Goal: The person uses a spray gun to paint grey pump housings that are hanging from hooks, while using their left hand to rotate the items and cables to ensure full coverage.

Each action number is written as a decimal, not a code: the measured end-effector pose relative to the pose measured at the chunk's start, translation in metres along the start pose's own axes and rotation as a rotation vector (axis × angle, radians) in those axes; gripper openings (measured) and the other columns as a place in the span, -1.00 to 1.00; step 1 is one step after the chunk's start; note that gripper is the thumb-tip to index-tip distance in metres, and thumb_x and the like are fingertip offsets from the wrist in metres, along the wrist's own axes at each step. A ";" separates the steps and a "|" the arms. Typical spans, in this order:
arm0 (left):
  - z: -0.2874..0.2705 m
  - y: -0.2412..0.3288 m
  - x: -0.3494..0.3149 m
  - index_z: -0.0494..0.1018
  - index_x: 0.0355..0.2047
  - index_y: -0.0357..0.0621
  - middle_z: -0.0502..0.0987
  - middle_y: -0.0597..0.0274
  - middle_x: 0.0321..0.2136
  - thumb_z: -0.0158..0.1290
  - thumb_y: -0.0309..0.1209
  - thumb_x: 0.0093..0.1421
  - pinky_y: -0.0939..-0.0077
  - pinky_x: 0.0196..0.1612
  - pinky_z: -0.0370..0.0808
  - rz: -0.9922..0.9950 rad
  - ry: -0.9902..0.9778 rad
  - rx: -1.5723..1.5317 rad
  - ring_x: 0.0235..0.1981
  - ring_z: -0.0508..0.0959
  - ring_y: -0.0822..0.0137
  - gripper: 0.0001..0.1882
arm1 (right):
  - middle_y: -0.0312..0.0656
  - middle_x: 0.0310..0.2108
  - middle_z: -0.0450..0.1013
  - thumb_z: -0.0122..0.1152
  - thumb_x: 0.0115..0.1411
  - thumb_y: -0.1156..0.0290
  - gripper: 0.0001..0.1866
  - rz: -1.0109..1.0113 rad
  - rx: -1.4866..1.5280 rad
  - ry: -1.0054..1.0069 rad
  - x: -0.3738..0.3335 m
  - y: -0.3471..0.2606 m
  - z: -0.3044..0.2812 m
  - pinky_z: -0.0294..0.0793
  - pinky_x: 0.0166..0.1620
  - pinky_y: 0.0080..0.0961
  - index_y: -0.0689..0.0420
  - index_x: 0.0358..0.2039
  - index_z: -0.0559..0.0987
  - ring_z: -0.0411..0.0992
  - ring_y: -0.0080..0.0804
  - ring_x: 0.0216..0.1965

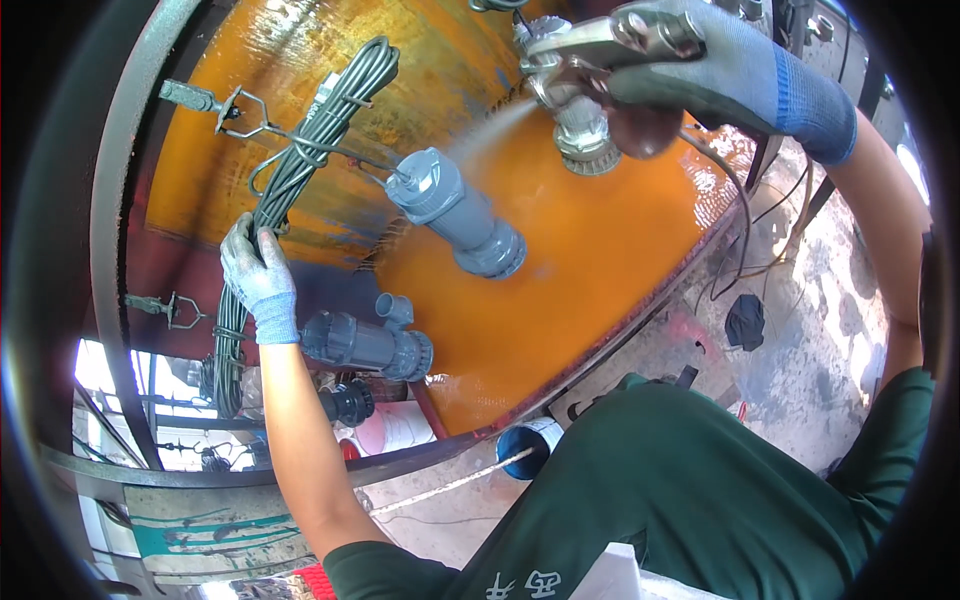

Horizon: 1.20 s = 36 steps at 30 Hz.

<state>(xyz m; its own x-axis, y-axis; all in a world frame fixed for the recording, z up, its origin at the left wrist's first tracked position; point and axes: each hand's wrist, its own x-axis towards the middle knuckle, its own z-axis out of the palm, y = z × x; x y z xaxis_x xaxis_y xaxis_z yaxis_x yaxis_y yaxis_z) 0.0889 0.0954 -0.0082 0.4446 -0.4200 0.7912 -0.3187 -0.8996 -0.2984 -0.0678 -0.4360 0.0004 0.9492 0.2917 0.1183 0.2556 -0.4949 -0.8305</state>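
1. Gloved hands are both occupied: the left hand [258,270], left of centre, grips the lower end of a grey cable bundle [325,130]; the right hand [720,75], upper right, is wrapped around a spray gun [580,45].
2. Near the centre of the frame, between the hands and touching neither, is a grey pump [455,215], its long axis slanting from upper left to lower right.
3. From the gun, the pump lies toward the lower left; mist [490,133] points at its upper end.
4. Across the frame, the left hand looks nearer the pump.
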 end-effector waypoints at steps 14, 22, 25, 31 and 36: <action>0.025 -0.020 0.000 0.28 0.41 -0.24 0.31 -0.21 0.36 0.06 -0.53 0.31 0.08 0.44 0.23 -0.229 0.069 -0.201 0.36 0.33 -0.10 -0.36 | -0.13 -0.09 0.61 0.48 0.26 0.19 -0.45 -0.171 -0.086 0.180 0.005 0.081 0.017 0.60 0.06 -0.43 0.23 0.14 0.57 0.59 -0.45 -0.09; -0.015 0.090 0.047 0.35 0.35 -0.27 0.37 -0.14 0.29 0.02 -0.34 0.40 0.07 0.41 0.24 0.007 0.171 -0.356 0.35 0.34 -0.05 -0.45 | -0.20 -0.35 0.63 0.35 0.34 0.08 -0.56 -0.157 -0.060 0.245 -0.004 0.108 0.036 0.63 -0.26 -0.53 0.18 0.02 0.63 0.60 -0.54 -0.38; -0.016 0.115 0.050 0.40 0.29 -0.35 0.39 -0.13 0.28 0.02 -0.35 0.44 0.12 0.39 0.29 0.037 0.128 -0.563 0.32 0.39 0.01 -0.52 | -0.32 -0.48 0.59 0.32 0.38 0.08 -0.62 -0.059 0.079 0.194 -0.009 0.080 0.050 0.55 -0.45 -0.62 0.12 -0.02 0.65 0.53 -0.66 -0.53; -0.017 0.117 0.044 0.54 0.16 -0.33 0.56 -0.12 0.13 -0.06 -0.28 0.48 0.14 0.31 0.35 0.007 -0.025 -0.535 0.20 0.49 -0.01 -0.58 | -0.30 -0.44 0.62 0.30 0.37 0.06 -0.60 -0.233 -0.026 0.112 -0.009 0.094 0.053 0.55 -0.48 -0.65 0.12 -0.01 0.65 0.58 -0.64 -0.48; -0.010 0.098 0.029 0.57 0.12 -0.31 0.60 -0.11 0.08 -0.12 -0.28 0.50 0.09 0.31 0.36 -0.020 0.029 -0.577 0.20 0.50 -0.05 -0.58 | -0.31 -0.38 0.54 0.34 0.37 0.21 -0.64 -0.072 -0.003 0.171 -0.004 0.068 0.040 0.43 -0.52 -0.66 0.21 0.02 0.64 0.40 -0.74 -0.57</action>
<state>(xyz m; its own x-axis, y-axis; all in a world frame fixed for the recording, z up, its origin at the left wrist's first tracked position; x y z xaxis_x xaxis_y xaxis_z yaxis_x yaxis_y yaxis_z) 0.0626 -0.0044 -0.0092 0.4348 -0.3928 0.8103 -0.7192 -0.6930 0.0500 -0.0611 -0.4380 -0.0784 0.9458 0.1829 0.2683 0.3241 -0.4807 -0.8148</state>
